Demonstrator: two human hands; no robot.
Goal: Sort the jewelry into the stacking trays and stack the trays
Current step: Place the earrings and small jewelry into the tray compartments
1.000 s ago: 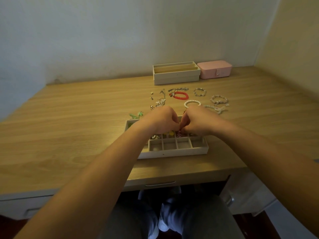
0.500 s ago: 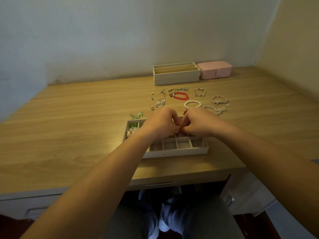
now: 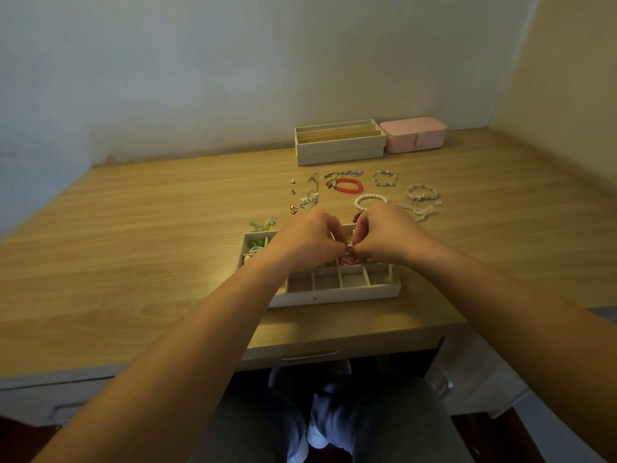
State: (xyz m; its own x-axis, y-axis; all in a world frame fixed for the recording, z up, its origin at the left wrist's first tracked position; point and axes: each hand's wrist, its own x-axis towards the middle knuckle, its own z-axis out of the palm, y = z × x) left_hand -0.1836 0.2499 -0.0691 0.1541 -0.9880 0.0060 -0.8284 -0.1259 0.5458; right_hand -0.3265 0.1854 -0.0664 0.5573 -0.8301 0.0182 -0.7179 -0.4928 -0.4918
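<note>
Two hands meet over the divided tray, which sits on the desk near its front edge. I judge the sorting step to be in hand, with the stacking not yet begun.

My left hand and right hand are each clenched into a fine pinch, their fingertips almost touching above the tray's middle row. Between them shows a small pale piece, too small for me to tell what kind of jewelry it is. Each hand seems to grasp one end of it, perhaps to fasten or part it.

Some compartments are already filled: green bits at the tray's nine o'clock and a pink item just under my fingers. I can see nothing in the front row at six o'clock.

At twelve o'clock from the tray, loose jewelry lies on the desk. The pearl bracelet is just behind my right hand and the red bracelet is beyond it. The earrings are at eleven o'clock, and the green pieces at ten o'clock lie just beside the tray wall. Farther off at twelve o'clock, by the wall, stand the stacked trays, with a pink box at one o'clock touching them.

Next, I think, the piece must go down into a free compartment. Both pinches should release gently so nothing snags, and then I reach toward twelve o'clock for another item. The bracelets probably belong in the long slots of the far trays.
</note>
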